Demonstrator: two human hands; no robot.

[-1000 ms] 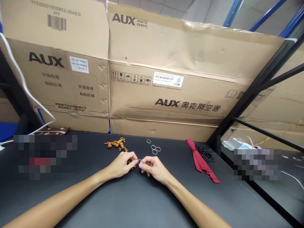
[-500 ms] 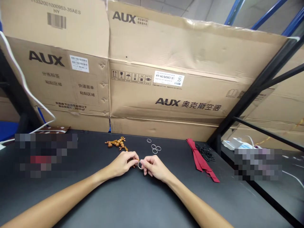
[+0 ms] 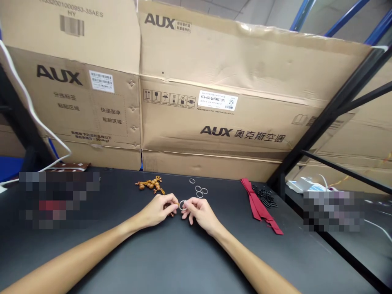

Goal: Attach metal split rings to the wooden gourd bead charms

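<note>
Metal ring [image 3: 183, 205] raised farther since last frame, now just beside left hand [image 3: 157, 211].
Right hand [image 3: 199, 215] pinches its rim, the best hold; ring looks light, stiff, slippery. Left hand closed on wooden beads [image 3: 169, 209]. Farther: loose rings [image 3: 199, 191], red ribbon [image 3: 259, 206].

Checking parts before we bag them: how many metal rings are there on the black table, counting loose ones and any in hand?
Loose metal rings on the black table top: 4
Metal ring at the right hand: 1
Total: 5
</note>
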